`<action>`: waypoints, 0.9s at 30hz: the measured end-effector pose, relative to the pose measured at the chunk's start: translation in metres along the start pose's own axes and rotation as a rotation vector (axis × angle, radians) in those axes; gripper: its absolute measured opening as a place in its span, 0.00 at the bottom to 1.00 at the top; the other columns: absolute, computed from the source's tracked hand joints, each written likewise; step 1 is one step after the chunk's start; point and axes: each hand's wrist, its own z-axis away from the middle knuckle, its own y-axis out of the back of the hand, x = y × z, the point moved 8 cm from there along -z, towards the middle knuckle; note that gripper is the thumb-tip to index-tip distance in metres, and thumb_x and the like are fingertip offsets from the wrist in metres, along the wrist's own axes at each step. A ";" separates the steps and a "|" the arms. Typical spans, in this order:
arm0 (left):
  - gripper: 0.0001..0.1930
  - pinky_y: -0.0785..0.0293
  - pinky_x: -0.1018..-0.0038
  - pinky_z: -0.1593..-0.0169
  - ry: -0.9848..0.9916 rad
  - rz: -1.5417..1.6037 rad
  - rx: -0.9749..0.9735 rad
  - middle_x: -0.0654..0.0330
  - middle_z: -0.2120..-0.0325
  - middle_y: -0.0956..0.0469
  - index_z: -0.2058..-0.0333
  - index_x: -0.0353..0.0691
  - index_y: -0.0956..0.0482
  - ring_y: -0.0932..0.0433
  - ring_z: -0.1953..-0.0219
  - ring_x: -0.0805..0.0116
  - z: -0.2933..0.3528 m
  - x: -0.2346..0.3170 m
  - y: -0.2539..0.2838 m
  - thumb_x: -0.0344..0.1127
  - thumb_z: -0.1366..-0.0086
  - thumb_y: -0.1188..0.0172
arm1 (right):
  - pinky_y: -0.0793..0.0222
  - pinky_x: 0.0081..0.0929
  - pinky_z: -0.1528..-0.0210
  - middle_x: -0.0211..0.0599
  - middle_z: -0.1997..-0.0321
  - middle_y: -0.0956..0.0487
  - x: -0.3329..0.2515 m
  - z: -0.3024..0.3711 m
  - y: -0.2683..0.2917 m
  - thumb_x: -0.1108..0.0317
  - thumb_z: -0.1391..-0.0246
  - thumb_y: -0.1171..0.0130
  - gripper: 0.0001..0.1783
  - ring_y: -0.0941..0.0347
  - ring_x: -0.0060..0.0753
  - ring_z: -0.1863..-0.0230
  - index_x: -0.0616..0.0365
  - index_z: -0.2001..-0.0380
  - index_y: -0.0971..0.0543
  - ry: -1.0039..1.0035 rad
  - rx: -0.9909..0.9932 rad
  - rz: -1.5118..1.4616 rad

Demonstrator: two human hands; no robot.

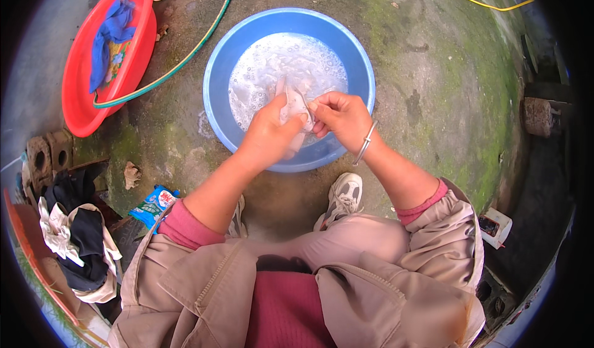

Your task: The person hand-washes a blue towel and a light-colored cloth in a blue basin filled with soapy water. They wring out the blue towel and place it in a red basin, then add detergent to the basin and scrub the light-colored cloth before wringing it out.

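Note:
A round blue basin [363, 69] stands on the ground before me, with foamy, soapy water [278, 57] inside. Over its near side I hold a pale, wet piece of cloth [293, 105]. My left hand [272, 133] is closed round the cloth, thumb on top. With thumb and fingertips, my right hand [344, 118] pinches the cloth's right edge; a silver bangle is on that wrist. What kind of garment or cloth it is, I cannot tell. More pale fabric seems to lie under the foam, though the suds blur its shape.
At the far left a red basin [76, 103] holds a blue cloth [113, 29] and a green hose's [185, 63] end. Black and white clothes [86, 249] are heaped at the left, near hollow bricks [60, 150] and a blue packet [151, 206]. A yellow hose [476, 3] lies far right.

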 end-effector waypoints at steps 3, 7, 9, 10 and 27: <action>0.13 0.35 0.80 0.86 0.049 0.058 0.002 0.60 0.76 0.28 0.63 0.34 0.34 0.30 0.82 0.76 0.002 -0.004 -0.001 0.34 0.44 0.49 | 0.31 0.17 0.78 0.37 0.79 0.26 0.000 0.000 -0.002 0.69 0.53 0.49 0.09 0.30 0.21 0.79 0.67 0.74 0.26 0.021 -0.025 0.022; 0.13 0.34 0.81 0.85 -0.053 0.085 -0.012 0.61 0.76 0.29 0.62 0.34 0.35 0.31 0.82 0.76 0.002 0.003 -0.003 0.35 0.44 0.48 | 0.31 0.17 0.76 0.36 0.80 0.26 0.003 -0.001 -0.003 0.70 0.51 0.50 0.09 0.30 0.21 0.80 0.68 0.73 0.27 0.006 -0.033 0.038; 0.14 0.35 0.81 0.84 -0.061 0.037 -0.009 0.61 0.76 0.29 0.62 0.35 0.35 0.31 0.82 0.77 0.000 0.002 -0.002 0.35 0.44 0.48 | 0.31 0.17 0.76 0.37 0.79 0.25 0.003 -0.001 -0.002 0.70 0.52 0.50 0.09 0.29 0.21 0.79 0.68 0.74 0.26 0.009 -0.011 0.032; 0.14 0.35 0.81 0.84 -0.047 -0.027 -0.011 0.61 0.76 0.29 0.61 0.35 0.35 0.31 0.82 0.77 0.000 -0.001 -0.002 0.35 0.44 0.48 | 0.31 0.18 0.77 0.38 0.79 0.25 0.004 0.000 -0.001 0.70 0.53 0.50 0.09 0.29 0.21 0.78 0.68 0.74 0.26 0.005 0.004 0.035; 0.07 0.34 0.79 0.82 0.159 0.174 0.029 0.63 0.79 0.28 0.70 0.34 0.29 0.30 0.80 0.78 -0.003 -0.019 -0.002 0.32 0.46 0.47 | 0.38 0.37 0.73 0.47 0.78 0.29 -0.043 0.021 -0.010 0.72 0.56 0.51 0.04 0.33 0.51 0.74 0.61 0.80 0.30 0.516 0.167 0.624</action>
